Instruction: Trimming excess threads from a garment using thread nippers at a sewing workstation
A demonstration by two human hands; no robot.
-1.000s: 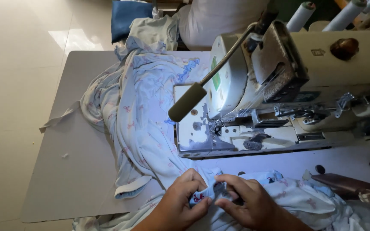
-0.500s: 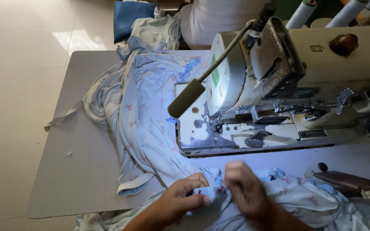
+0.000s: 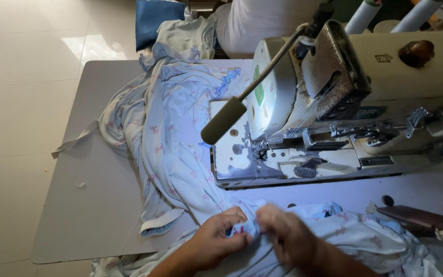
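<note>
Fabric (image 3: 180, 169) pinched between left hand (image 3: 216, 243), right hand (image 3: 288, 238)

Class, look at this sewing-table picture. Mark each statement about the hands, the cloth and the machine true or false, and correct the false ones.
1. Both hands pinch the same bunched bit of printed cloth. True: left hand, right hand.
2. The sewing machine is bright red. False: it is cream.
3. The gooseneck lamp hangs over the cloth. True.
4. The table is round. False: it has straight edges and corners.
</note>
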